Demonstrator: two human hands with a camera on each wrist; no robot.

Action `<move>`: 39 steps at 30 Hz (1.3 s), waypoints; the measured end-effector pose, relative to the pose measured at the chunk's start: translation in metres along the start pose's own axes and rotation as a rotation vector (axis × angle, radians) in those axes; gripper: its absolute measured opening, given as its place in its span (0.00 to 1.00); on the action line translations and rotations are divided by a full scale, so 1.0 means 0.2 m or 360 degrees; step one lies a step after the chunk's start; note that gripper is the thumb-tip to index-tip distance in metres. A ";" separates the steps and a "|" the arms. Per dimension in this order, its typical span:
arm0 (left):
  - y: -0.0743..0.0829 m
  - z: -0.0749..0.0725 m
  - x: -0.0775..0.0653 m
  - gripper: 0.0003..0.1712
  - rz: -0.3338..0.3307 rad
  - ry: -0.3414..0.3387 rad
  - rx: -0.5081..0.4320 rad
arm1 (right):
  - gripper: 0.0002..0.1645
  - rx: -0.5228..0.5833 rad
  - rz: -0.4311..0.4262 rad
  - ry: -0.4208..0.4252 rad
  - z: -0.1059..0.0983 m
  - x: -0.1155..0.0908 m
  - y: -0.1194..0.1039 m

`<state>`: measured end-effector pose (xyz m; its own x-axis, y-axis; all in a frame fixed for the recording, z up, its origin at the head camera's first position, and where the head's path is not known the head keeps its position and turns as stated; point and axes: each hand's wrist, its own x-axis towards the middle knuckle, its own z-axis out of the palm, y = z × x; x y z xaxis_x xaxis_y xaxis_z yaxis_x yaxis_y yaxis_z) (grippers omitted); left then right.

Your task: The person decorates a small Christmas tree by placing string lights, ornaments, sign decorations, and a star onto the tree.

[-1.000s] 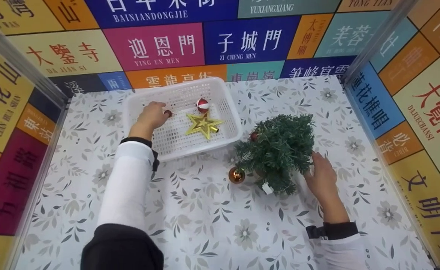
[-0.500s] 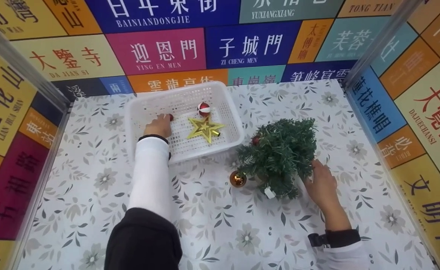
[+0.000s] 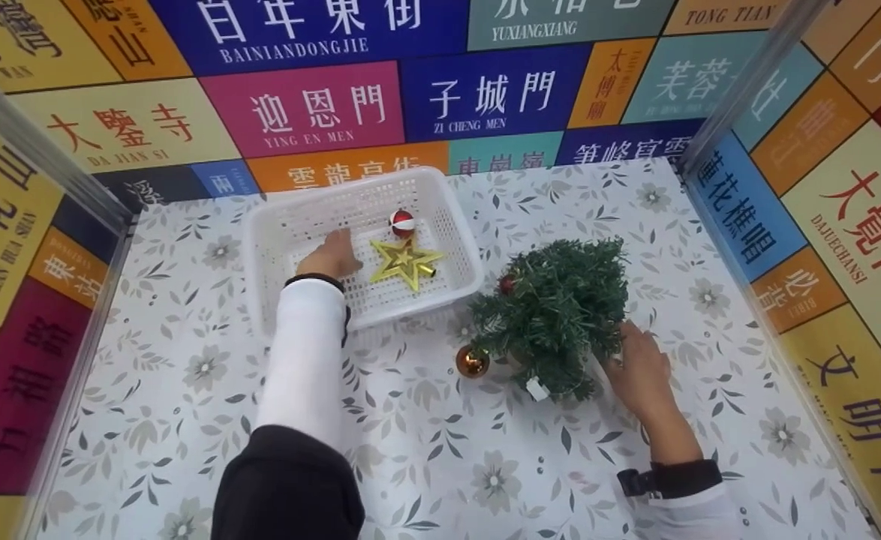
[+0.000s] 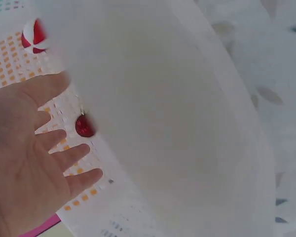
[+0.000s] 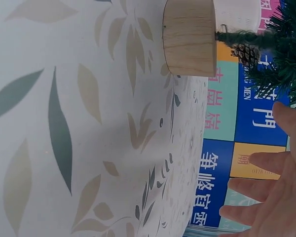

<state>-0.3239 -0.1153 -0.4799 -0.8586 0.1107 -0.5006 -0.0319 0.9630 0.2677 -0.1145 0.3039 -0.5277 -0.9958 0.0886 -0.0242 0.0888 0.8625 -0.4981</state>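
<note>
My left hand (image 3: pixel 329 256) reaches into a white plastic basket (image 3: pixel 478 262), its fingers loosely extended. A small dark red bauble (image 4: pixel 84 127) lies just beyond those fingers in the left wrist view, apart from them; the hand hides it in the head view. Also in the basket are a gold star tree topper (image 3: pixel 404 261) and a red-and-white bauble (image 3: pixel 401 223). My right hand (image 3: pixel 641 375) is beside a small green Christmas tree (image 3: pixel 560 315), fingers spread and holding nothing. The tree stands on a round wooden base (image 5: pixel 190 39). Whether the thumb touches the branches I cannot tell.
A shiny gold bauble (image 3: pixel 472 361) is at the tree's lower left, and a red bauble (image 3: pixel 506 283) shows among its branches. A pine cone (image 5: pixel 245 53) sits by the trunk. Colourful printed panels (image 3: pixel 500 90) wall the floral-patterned table (image 3: pixel 425 465) at the back and sides.
My left hand has moved down and to the right inside the basket, and now covers the small red bauble in the head view. The right hand has stayed beside the tree.
</note>
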 end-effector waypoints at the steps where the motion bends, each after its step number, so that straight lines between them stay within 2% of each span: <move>1: 0.03 0.00 0.02 0.39 0.0060 0.0016 -0.0013 | 0.31 -0.0002 0.0002 0.0012 0.00 0.00 0.00; 3: 0.11 0.01 0.06 0.39 0.0178 0.0018 0.0008 | 0.31 -0.0005 -0.0004 0.0039 0.01 -0.01 0.00; 5: 0.18 0.03 0.08 0.40 0.0263 0.0050 0.0090 | 0.32 0.0019 -0.0021 0.0063 0.02 -0.02 -0.01; 9: 0.27 0.07 0.11 0.39 0.0273 0.0098 0.0270 | 0.34 0.0052 -0.0059 0.0060 0.03 -0.03 -0.03; 12: 0.28 0.08 0.12 0.36 0.0243 0.0145 0.0351 | 0.35 0.0079 -0.0071 0.0037 0.03 -0.04 -0.05; 15: 0.29 0.08 0.12 0.33 0.0209 0.0169 0.0345 | 0.35 0.0106 -0.0056 0.0006 0.02 -0.04 -0.05; 18: 0.31 0.08 0.13 0.34 0.0188 0.0192 0.0328 | 0.36 0.0110 -0.0030 -0.0025 0.01 -0.04 -0.05; 21: 0.33 0.08 0.15 0.34 0.0197 0.0211 0.0386 | 0.35 0.0089 -0.0023 -0.0043 0.00 -0.05 -0.05; 24: 0.35 0.09 0.16 0.30 0.0202 0.0188 0.0457 | 0.35 0.0072 -0.0046 -0.0022 0.01 -0.06 -0.05; 28: 0.34 0.08 0.18 0.24 0.0181 0.0160 0.0407 | 0.33 0.0079 -0.0108 0.0066 0.01 -0.06 -0.06; 31: 0.32 0.06 0.17 0.29 0.0198 0.0171 0.0339 | 0.31 0.0095 -0.0126 0.0115 0.00 -0.05 -0.05; 34: 0.32 0.02 0.14 0.32 0.0249 0.0098 0.0296 | 0.31 0.0094 -0.0103 0.0098 -0.01 -0.05 -0.04; 37: 0.32 -0.05 0.10 0.31 0.0268 -0.0079 0.0255 | 0.32 0.0089 -0.0086 0.0072 -0.01 -0.06 -0.02; 39: 0.33 -0.10 0.11 0.27 0.0285 -0.0179 0.0252 | 0.33 0.0082 -0.0077 0.0063 -0.02 -0.07 -0.01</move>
<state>-0.3546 -0.0550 -0.4563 -0.7809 0.3010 -0.5473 0.2037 0.9510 0.2325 -0.1000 0.3030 -0.5230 -0.9971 0.0681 0.0348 0.0384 0.8395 -0.5420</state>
